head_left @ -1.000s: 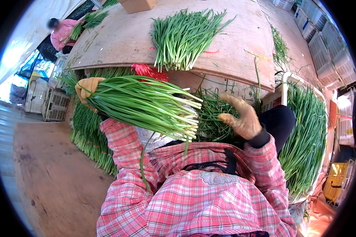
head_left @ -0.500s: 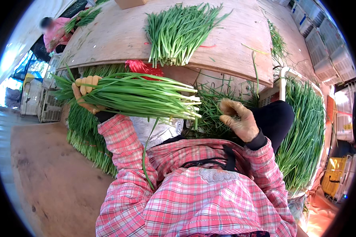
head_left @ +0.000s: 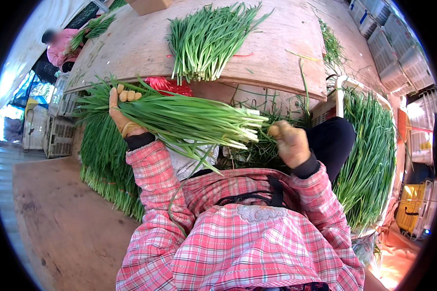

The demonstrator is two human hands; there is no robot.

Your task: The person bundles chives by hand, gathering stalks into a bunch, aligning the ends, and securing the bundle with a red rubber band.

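Note:
My left hand, in what looks like a tan glove, is wrapped round the leafy end of a bunch of garlic chives. The bunch lies sideways above my lap, its pale stem ends pointing right. Just beyond those ends is my right hand, fingers curled in and slightly blurred; whatever they may pinch is too small to make out. A second bunch of garlic chives rests on the wooden table ahead, stems toward me. One long loose blade hangs from the held bunch over my left sleeve.
The wooden table has its near edge just past my hands. Red ties hang below that edge. A white crate full of chives stands at my right; more chives lie at left. Another person sits far left.
The held bunch has shifted right and tilted, its stem ends nearer my right hand. My right hand has gone from open to curled. The whole view has shifted slightly.

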